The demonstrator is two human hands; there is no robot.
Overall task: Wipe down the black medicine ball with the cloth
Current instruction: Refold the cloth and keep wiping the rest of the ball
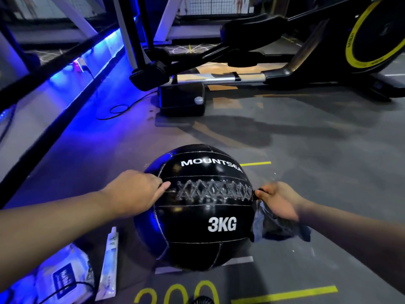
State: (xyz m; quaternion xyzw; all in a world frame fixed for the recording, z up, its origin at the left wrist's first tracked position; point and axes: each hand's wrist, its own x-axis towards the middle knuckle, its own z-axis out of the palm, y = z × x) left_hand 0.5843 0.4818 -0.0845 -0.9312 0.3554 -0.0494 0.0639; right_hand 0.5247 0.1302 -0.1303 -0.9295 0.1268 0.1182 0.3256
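The black medicine ball sits on the floor, near and central. The left hand steadies its upper left side, fingers curved over the ball and thumb lying along the laced seam. The right hand, blurred, has its fingers clamped on the bunched cloth, which is against the ball's right flank. This looks like the wiping step at the right side. Next, the cloth likely needs sweeping across the top and front panels while the left hand keeps the ball from rolling.
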